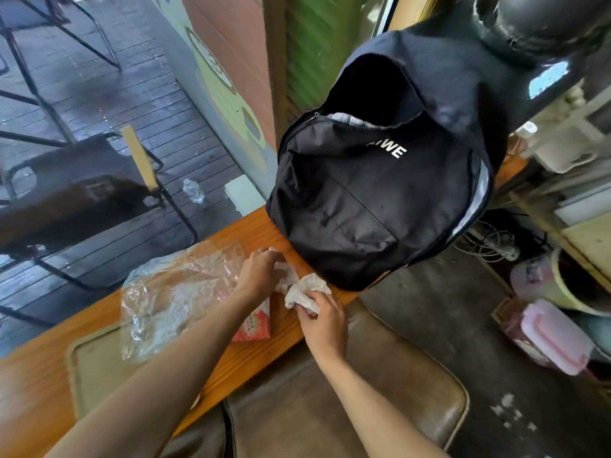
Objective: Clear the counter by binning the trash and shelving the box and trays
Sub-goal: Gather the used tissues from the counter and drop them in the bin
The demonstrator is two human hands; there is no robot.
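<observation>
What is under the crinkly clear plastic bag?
Under the clear plastic bag show the wooden counter and a corner of the tan tray. The left forearm covers its near edge.

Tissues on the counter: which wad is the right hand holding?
The crumpled tissue nearer the counter's front edge, gripped by the right hand. The other tissue lies further back under the left hand, beside the black backpack.

A black backpack [380, 180] stands open just beyond the hands. A brown padded seat [380, 401] sits below them, and a pink lidded container [555, 335] lies far to their right
</observation>
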